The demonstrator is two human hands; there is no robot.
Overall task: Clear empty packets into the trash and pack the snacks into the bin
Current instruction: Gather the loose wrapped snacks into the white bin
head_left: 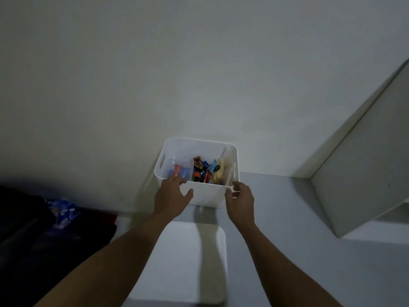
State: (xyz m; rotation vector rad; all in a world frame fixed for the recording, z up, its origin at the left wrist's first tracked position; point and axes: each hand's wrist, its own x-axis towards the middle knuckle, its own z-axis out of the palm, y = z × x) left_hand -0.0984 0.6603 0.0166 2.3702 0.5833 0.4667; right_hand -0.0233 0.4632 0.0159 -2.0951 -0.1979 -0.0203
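Both hands were on the near side of the bin (205, 196). The left hand (171, 193) had its fingers hooked over the near-left corner of the rim and its thumb spread on the front wall. The right hand (240, 200) was curled round the near-right corner. Each seemed to pinch the rim rather than merely touch it, though the dim light left the right hand's grip less sure.

The bin sat on a grey surface, its far side close to the wall (199, 74), just beyond a white box (188, 262).

The step looked like shifting or settling the packed bin. To do it well, both hands would need an even hold so the bin stays level. A slide would probably be safer than a lift by the rim. The slotted handles in the side walls would give a firmer grip if it must be carried.

The bin was white plastic, open-topped, with rounded corners. The snacks (202, 171) lay loose in its bottom, a jumble of orange, blue and yellow wrappers well below the rim. Packing looked mostly done.

A blue packet (63, 210) lay apart on dark cloth (33, 229) at the left. Whether it was empty could not be told.
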